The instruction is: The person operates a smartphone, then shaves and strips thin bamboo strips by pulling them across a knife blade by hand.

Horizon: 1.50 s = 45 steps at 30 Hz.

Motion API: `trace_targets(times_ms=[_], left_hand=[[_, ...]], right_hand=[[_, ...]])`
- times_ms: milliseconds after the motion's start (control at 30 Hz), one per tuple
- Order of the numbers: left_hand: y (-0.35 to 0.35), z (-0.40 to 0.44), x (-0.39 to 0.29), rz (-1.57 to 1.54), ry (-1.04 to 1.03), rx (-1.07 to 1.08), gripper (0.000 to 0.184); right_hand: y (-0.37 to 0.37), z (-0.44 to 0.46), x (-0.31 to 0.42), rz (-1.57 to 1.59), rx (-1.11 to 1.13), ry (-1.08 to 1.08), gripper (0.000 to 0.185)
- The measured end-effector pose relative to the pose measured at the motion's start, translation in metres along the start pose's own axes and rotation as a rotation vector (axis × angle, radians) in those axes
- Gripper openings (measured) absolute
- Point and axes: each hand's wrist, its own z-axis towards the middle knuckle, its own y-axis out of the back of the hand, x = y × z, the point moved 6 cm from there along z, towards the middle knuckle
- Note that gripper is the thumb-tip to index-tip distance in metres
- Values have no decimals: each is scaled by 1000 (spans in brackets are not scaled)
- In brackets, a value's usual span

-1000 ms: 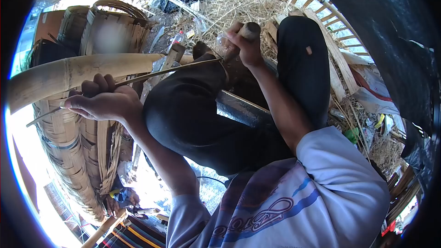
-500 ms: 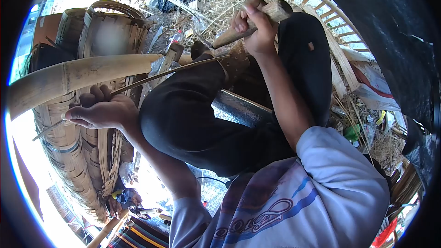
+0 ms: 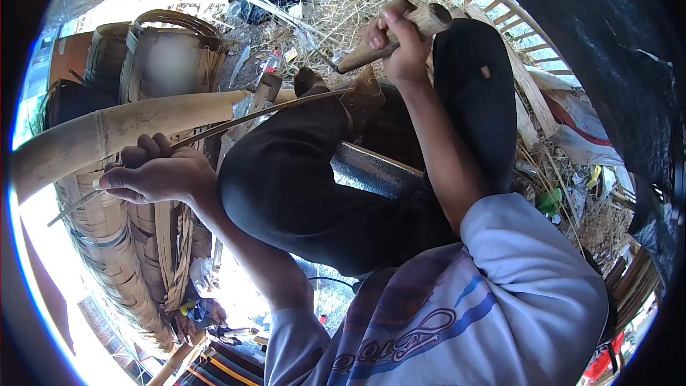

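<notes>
My left hand (image 3: 161,175) is closed around a thin bamboo strip (image 3: 243,120) beside my bent left knee. One end of the strip sticks out past my thumb; the other reaches a brown, worn-looking flat piece (image 3: 366,94) near my foot, whose kind I cannot make out. My right hand (image 3: 404,39) grips a tool by its thick wooden handle (image 3: 429,21), above the strip's far end. A thin dark metal part shows at the handle's narrow tip, but the blade's full shape is unclear.
A thick bamboo pole (image 3: 128,120) lies at the left, in front of woven bamboo baskets (image 3: 171,57). Straw (image 3: 350,7) and litter cover the ground ahead. A slatted bamboo fence (image 3: 511,3) curves at the upper right, and dark sheeting (image 3: 600,50) hangs at the right.
The view has shifted very slightly. The strip's near end sits a little lower and farther left, and the handle's tip a little to the right; both hands keep their holds.
</notes>
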Motion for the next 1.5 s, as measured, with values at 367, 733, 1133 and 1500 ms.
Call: trace_targets(times_ms=[367,733,1133,1500], left_hand=[[1,3,1,-7,16,-31,26],[-1,-1,-4,44,-4,-7,30],[12,7,5,58,-4,-27,25],[12,9,7,37,-15,-39,25]], right_hand=[[41,-10,-59,-190,-159,-147,10],[39,-20,-88,-594,140,78,20],[33,-23,-63,-174,-35,-61,13],[14,-13,-31,31,-83,-138,12]])
